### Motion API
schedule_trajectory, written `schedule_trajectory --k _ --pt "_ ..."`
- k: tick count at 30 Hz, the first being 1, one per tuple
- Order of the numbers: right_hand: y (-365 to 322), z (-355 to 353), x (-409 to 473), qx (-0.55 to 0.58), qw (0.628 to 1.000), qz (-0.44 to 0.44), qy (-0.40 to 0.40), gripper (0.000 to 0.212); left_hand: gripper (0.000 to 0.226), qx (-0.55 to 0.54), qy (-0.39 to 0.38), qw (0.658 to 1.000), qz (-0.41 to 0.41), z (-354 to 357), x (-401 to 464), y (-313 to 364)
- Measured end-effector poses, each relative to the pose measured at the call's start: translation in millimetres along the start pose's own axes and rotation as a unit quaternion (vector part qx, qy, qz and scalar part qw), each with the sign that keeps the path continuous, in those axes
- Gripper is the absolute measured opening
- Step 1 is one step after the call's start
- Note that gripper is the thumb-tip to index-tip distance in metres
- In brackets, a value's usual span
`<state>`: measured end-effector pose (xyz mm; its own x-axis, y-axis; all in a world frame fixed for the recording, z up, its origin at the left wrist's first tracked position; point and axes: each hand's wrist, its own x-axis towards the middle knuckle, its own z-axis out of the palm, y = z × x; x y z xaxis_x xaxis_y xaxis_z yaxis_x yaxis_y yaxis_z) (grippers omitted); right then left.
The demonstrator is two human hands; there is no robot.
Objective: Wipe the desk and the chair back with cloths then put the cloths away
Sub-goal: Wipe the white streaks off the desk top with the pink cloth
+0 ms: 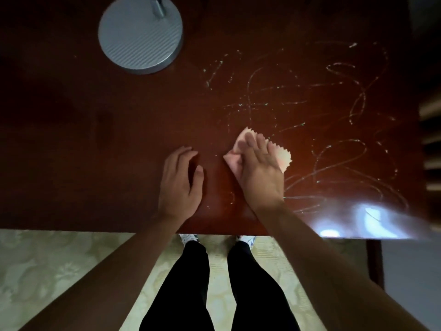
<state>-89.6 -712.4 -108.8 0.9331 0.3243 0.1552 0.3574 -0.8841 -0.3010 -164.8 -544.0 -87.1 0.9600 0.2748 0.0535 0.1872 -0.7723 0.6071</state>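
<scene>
A dark red-brown wooden desk (95,139) fills the upper view, its right half covered in whitish scribbled streaks (334,111). My right hand (257,168) lies flat with straight fingers on a small pink cloth (284,157) with zigzag edges, pressing it against the desk near the front middle. My left hand (179,182) rests on the desk just left of it, fingers relaxed and holding nothing. The cloth is mostly hidden under my right hand.
A round grey lamp base (140,34) stands at the back left of the desk. Slats of a wooden chair (432,130) show at the right edge. The desk's front edge runs across above my legs and a pale patterned carpet (47,271).
</scene>
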Motion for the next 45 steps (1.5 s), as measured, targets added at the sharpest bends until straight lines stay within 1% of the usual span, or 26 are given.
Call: schedule_trajectory --k 2,3,6,8,10,12,14,16,17,18,21,23,24,25,27,29,31,32,33,35,37,39,40,42,43,45 --pt "-27 9 -6 -0.007 0.999 0.032 0.009 0.044 0.039 0.000 0.009 1.000 0.001 2 -1 -2" --pt "-44 13 -17 -0.005 1.000 0.019 0.010 0.047 0.040 -0.003 0.009 1.000 0.001 3 -2 -2" --pt "-76 14 -71 0.031 0.997 -0.075 -0.018 0.053 0.043 -0.014 0.001 1.000 -0.005 2 -3 -4" --pt "-60 5 -89 0.056 0.991 -0.122 -0.019 0.049 0.042 -0.019 -0.002 1.000 -0.004 2 -3 -5" --pt "-31 -3 -87 0.042 0.990 -0.133 -0.023 0.045 0.041 -0.021 -0.002 1.000 0.002 2 -2 -5" --pt "-6 -6 -67 -0.002 0.995 -0.097 -0.013 0.042 0.040 -0.023 -0.001 1.000 0.011 2 -1 -6" --pt "1 -2 -36 -0.017 0.999 -0.028 -0.004 0.042 0.041 -0.020 -0.004 1.000 0.012 2 -1 -7" --pt "-15 5 -15 -0.013 0.999 0.036 -0.001 0.044 0.042 -0.019 -0.007 1.000 0.014 2 -1 -7" --pt "-29 10 -12 -0.011 0.999 0.048 0.002 0.043 0.043 -0.020 -0.006 1.000 0.015 3 -1 -8" --pt "-44 14 -15 -0.006 0.999 0.039 0.009 0.040 0.043 -0.019 -0.004 1.000 0.014 3 -1 -9" --pt "-78 20 -58 0.028 0.998 -0.048 0.002 0.040 0.042 -0.020 0.005 1.000 0.013 4 -2 -10" --pt "-66 14 -77 0.036 0.995 -0.090 0.004 0.043 0.041 -0.022 0.005 1.000 0.017 4 -3 -10" --pt "-51 10 -79 0.026 0.995 -0.092 0.005 0.046 0.040 -0.021 0.007 1.000 0.019 5 -3 -11" --pt "-34 6 -78 0.013 0.997 -0.073 0.001 0.050 0.040 -0.019 0.008 1.000 0.021 5 -3 -11" --pt "2 -4 -63 -0.012 1.000 0.006 -0.005 0.053 0.039 -0.019 0.005 1.000 0.019 6 -3 -9" --pt "32 -12 -35 -0.025 0.996 0.085 -0.008 0.047 0.040 -0.011 -0.001 1.000 0.008 7 -2 -7" --pt "33 -11 -6 -0.020 0.990 0.136 -0.008 0.045 0.041 -0.002 -0.005 1.000 0.002 7 -3 -7" --pt "24 -6 3 -0.026 0.989 0.147 -0.001 0.046 0.041 0.000 -0.006 1.000 0.004 7 -3 -7" --pt "11 -1 7 -0.036 0.989 0.142 0.006 0.048 0.040 0.001 -0.005 1.000 0.007 7 -3 -7" --pt "-27 11 -3 -0.042 0.994 0.100 0.009 0.050 0.040 0.004 0.005 1.000 0.017 6 -2 -6" --pt "-63 18 -34 -0.012 0.999 0.038 0.011 0.045 0.041 0.008 0.012 1.000 0.026 7 -2 -7" --pt "-75 17 -63 0.029 0.999 -0.022 0.015 0.040 0.041 0.013 0.013 0.999 0.027 7 -3 -7" --pt "-70 13 -71 0.041 0.998 -0.047 0.014 0.038 0.041 0.014 0.011 0.999 0.026 7 -3 -7" --pt "-45 3 -73 0.037 0.997 -0.069 0.008 0.043 0.041 0.016 0.010 1.000 0.025 8 -2 -6" --pt "-27 -1 -70 0.024 0.998 -0.058 0.009 0.045 0.040 0.017 0.009 1.000 0.022 8 -2 -6" --pt "11 -12 -55 -0.009 0.999 -0.010 0.035 0.044 0.041 0.018 0.000 1.000 0.014 9 -2 -5"
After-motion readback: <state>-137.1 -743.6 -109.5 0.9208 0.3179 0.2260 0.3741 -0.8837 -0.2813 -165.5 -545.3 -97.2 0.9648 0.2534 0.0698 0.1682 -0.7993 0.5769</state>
